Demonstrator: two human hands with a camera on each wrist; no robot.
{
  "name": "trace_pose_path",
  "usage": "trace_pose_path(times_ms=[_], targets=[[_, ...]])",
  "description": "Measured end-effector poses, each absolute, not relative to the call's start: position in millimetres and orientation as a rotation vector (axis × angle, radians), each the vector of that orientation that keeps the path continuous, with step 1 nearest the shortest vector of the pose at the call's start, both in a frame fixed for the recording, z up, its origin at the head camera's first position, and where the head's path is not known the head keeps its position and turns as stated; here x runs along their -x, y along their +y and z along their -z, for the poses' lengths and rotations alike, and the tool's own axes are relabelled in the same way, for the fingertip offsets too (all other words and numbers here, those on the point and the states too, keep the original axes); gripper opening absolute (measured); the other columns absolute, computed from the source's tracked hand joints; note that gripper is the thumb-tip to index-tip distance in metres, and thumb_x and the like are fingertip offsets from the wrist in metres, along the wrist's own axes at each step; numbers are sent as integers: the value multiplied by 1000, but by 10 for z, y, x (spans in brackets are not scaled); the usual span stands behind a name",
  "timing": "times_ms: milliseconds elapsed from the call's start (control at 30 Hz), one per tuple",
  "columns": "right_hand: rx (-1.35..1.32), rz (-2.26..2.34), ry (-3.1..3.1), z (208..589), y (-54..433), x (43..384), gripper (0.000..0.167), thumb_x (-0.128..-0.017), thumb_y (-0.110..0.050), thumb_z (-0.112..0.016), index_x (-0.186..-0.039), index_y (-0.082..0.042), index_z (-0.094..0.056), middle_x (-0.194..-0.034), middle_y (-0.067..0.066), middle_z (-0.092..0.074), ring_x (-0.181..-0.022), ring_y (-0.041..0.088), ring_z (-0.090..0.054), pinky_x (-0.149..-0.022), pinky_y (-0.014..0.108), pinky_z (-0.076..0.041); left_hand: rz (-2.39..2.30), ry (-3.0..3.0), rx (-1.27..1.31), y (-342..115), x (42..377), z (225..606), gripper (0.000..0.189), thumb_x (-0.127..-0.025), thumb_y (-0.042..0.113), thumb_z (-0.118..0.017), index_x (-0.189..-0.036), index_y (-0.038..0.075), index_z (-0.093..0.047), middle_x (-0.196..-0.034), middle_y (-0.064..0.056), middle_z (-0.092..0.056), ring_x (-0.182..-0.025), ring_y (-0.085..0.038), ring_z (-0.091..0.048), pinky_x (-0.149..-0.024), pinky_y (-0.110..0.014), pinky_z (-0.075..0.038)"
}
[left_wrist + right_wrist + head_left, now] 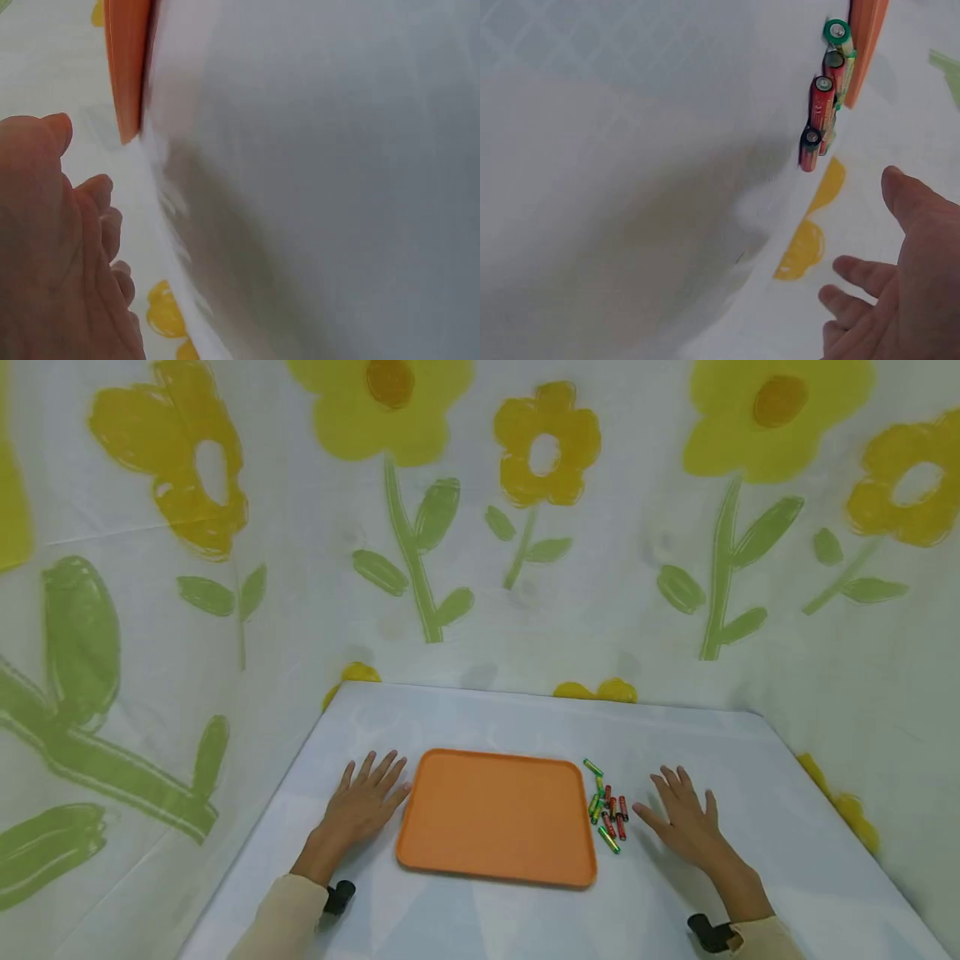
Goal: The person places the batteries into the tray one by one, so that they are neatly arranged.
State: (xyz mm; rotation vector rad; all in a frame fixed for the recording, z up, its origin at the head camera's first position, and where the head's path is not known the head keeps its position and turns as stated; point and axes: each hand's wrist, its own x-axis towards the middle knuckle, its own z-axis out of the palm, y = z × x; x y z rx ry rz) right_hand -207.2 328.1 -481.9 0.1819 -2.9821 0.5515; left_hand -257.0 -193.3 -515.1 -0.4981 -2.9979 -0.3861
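Note:
An orange tray (497, 818) lies flat in the middle of the table, nothing on it. Just right of it several small batteries, some red (622, 808) and some green (609, 840), lie in a loose cluster. My left hand (358, 810) is spread palm down beside the tray's left edge, holding nothing. On the other side my right hand (686, 822) is spread out right of the batteries, its thumb nearest to them, also holding nothing. In the right wrist view the red batteries (822, 105) lie along the tray's edge (866, 52), apart from the fingers.
A pale cloth covers the table (480, 710). Behind it and at the sides hangs a white curtain (600, 543) printed with yellow flowers. Dark bands with small devices (339, 898) sit on both wrists.

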Motion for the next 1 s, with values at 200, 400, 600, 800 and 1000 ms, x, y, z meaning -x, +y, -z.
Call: trace_pose_path(times_ms=[200,400,600,800,1000], targets=[[-320,-480,-2826,4784,3283,2069,62,-92,-30,-74,-138,5,-50,-146,29,-38,-139,49,-24,-102,75,-18,624,-2896,518,-1822,2493,5036,62,-106,44,-44,-154,5,-38,-155,-21,-37,-142,-46,-29,-113,-62,-18],[-499,-542,-2687,4778,3199,2086,53,-86,-17,-80,-132,0,-58,-131,21,-49,-125,46,-40,-89,72,-32,1041,-2869,355,-1787,2423,5019,56,-106,42,-48,-153,11,-43,-130,-12,-55,-117,-31,-52,-97,-53,-42],[-528,-666,-2772,4781,3108,1997,50,-87,-15,-79,-133,-7,-60,-131,20,-47,-128,45,-33,-93,68,-26,1270,-2801,301,-1827,2367,5023,50,-104,35,-57,-149,13,-50,-109,-4,-59,-92,-19,-53,-79,-39,-46],[-597,-678,-2820,4755,3059,1903,50,-84,-15,-82,-130,-8,-65,-124,15,-50,-121,38,-39,-92,60,-30,1348,-2762,264,-1836,2305,5070,46,-101,33,-62,-144,17,-56,-107,-2,-61,-89,-17,-55,-76,-34,-47],[-685,-666,-2840,4782,3012,1853,48,-82,-14,-83,-127,-11,-68,-115,9,-51,-115,34,-42,-89,58,-32,1391,-2714,344,-1856,2252,5124,43,-99,24,-67,-140,14,-61,-104,-1,-62,-84,-16,-55,-72,-28,-47]])
